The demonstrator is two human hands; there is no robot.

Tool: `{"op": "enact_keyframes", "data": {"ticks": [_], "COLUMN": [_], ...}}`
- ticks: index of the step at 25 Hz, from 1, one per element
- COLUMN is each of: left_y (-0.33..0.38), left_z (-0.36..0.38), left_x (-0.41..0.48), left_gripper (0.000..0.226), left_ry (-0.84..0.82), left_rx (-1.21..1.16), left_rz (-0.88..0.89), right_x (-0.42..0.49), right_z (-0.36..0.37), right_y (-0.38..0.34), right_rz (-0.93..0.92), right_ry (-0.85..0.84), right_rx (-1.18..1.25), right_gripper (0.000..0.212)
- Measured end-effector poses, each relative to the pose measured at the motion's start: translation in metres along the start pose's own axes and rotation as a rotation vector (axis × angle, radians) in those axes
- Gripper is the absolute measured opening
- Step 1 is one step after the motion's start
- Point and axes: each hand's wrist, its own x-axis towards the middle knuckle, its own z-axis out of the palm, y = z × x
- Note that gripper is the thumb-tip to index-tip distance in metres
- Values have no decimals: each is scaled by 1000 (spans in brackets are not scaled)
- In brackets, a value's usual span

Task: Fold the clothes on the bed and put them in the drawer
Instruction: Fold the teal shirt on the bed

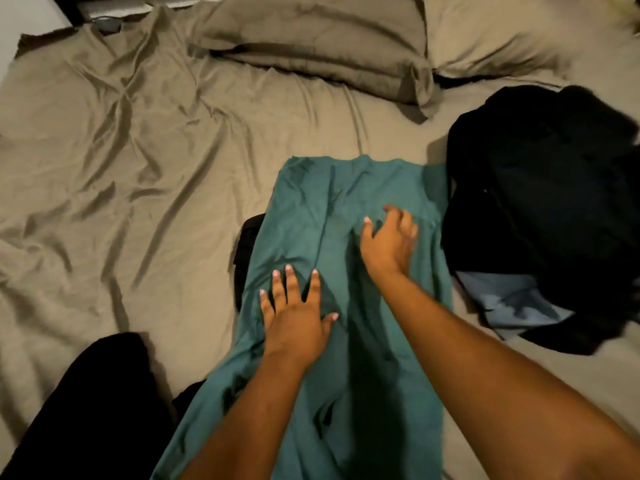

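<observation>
Bed fills nearly the whole view, covered in a tan sheet that is heavily creased on its left half and smoother toward the right. Two pillows in the same tan lie at the head: one pillow at centre, rumpled, and a second pillow to its right, partly cut off by the top edge. A pale strip of wall and a dark edge show at the top left corner, too little to identify. A teal garment is spread lengthwise down the middle of the bed, running toward the person and out of the bottom of the frame. A black pile of clothes lies just to its right, touching its edge, with a blue-grey piece poking out from under it. Another black garment is heaped at the lower left, cut off by the frame. A dark scrap peeks from under the teal cloth's left edge, its kind unclear. Left hand lies flat on the teal garment, fingers straight and spread. Right hand rests farther up the same cloth, fingers bent and blurred; whether it nips the fabric I cannot tell.
</observation>
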Motion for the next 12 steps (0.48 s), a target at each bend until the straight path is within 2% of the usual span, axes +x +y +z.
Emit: {"op": "enact_keyframes", "data": {"ticks": [1,3,4,5,6,8,10,12], "left_y": [18,58,79,97,114,137,154,170], "left_z": [-1,7,11,14,17,26,35,40], "left_x": [-8,-20,-24,-27,-31,-36,-42,-48], "left_gripper": [81,73,69,67,65,55,41,39], "left_ry": [86,212,173,64,-67,-178,-175,-157], "left_rx": [-47,-201,-304,-405,-473,-535,-528,-466], "left_rz": [55,220,279,294,278,209,109,16], "right_x": [-6,-13,-16,-17,-17,-14,-11,-9], "right_z": [-22,-59,-71,-79,-86,-93,-97,-102], "right_y": [22,59,71,78,81,87,95,99], "right_rz": [84,240,270,277,290,328,382,490], "right_ry": [65,60,25,-14,-51,-153,-262,-324], "right_rx": [-105,-245,-283,-307,-307,-285,-211,59], "right_gripper": [45,47,48,48,47,43,38,37]}}
